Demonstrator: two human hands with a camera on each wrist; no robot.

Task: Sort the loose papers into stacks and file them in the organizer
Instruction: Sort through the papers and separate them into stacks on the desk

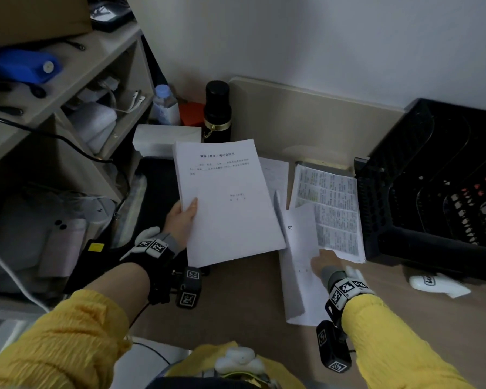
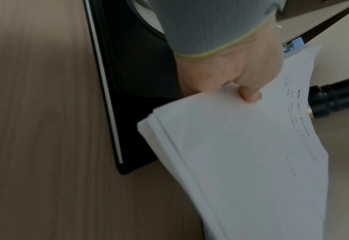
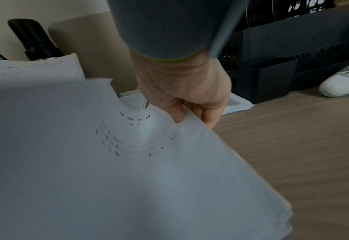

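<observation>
My left hand (image 1: pixel 183 217) (image 2: pixel 234 88) pinches the left edge of a thick white paper stack (image 1: pixel 227 203) (image 2: pixel 249 155), thumb on top, holding it above the desk. My right hand (image 1: pixel 319 263) (image 3: pixel 192 113) grips a second batch of white sheets (image 1: pixel 299 262) (image 3: pixel 128 170), thumb on top and fingers underneath, so the sheets bend up on edge. A stack of densely printed pages (image 1: pixel 330 211) lies flat against the black mesh organizer (image 1: pixel 432 186) (image 3: pixel 276 68) on the right.
A black flask (image 1: pixel 217 110), a water bottle (image 1: pixel 164 105) and a white box (image 1: pixel 166 138) stand at the back. A black mat (image 2: pixel 132 91) lies left on the wooden desk (image 1: pixel 236 299). A white oblong device (image 1: pixel 438 284) (image 3: pixel 343 81) rests by the organizer. Shelves (image 1: pixel 54 113) fill the left.
</observation>
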